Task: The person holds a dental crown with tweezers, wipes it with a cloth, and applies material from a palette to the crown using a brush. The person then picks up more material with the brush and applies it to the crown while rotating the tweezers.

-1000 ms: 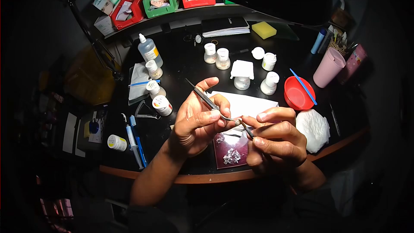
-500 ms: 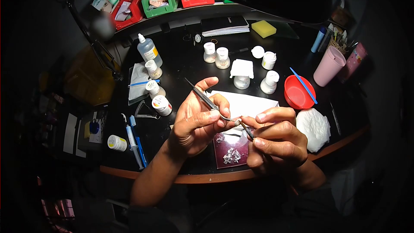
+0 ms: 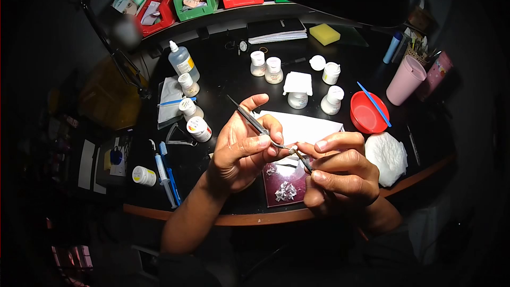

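Note:
My left hand [image 3: 247, 143] is closed on dark tweezers [image 3: 254, 121], whose curved tip reaches a tiny whitish piece [image 3: 292, 150]. Facing it, my right hand [image 3: 345, 167] pinches a thin brush-like tool [image 3: 304, 161] with its tip at the same piece. Both hands are raised above a white sheet [image 3: 313, 129] and a dark red tile [image 3: 271, 188] that bears a crumpled silvery-white heap [image 3: 286, 192]. Fingers partly hide both tools, and the small piece is too tiny to make out in detail.
Several white-capped jars stand behind my hands, one under a folded tissue [image 3: 298, 83]. A red bowl [image 3: 366, 117] with a blue stick and a white pad [image 3: 386, 159] lie right. A bottle [image 3: 184, 62], a syringe [image 3: 165, 179] and a toothbrush [image 3: 169, 170] are left.

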`<state>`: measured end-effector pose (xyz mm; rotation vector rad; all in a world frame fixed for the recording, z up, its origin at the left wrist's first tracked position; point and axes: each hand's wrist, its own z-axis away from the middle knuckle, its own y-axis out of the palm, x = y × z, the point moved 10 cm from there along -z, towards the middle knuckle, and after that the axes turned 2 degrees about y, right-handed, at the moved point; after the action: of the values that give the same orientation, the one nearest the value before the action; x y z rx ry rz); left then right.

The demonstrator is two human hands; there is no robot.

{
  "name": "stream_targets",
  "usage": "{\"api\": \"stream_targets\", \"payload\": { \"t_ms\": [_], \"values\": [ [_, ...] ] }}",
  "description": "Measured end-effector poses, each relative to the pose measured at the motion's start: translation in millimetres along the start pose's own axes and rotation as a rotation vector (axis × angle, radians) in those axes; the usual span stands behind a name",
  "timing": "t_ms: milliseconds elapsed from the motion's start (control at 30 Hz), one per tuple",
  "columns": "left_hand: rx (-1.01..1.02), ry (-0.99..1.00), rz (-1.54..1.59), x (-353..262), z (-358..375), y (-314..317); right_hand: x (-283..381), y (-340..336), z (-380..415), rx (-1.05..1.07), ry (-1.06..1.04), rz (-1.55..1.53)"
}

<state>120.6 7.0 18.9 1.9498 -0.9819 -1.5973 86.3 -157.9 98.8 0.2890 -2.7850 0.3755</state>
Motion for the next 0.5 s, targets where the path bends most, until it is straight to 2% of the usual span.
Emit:
{"api": "stream_targets", "payload": {
  "t_ms": [100, 500],
  "values": [
    [0.134, 0.01, 0.137, 1.6, -1.3, 3.6, -0.1, 0.0, 0.2, -0.003, 0.001, 0.007],
    [0.126, 0.006, 0.108, 1.6, -1.4, 1.7, -0.7, -0.6, 0.6, 0.003, 0.008, -0.017]
  ]
}}
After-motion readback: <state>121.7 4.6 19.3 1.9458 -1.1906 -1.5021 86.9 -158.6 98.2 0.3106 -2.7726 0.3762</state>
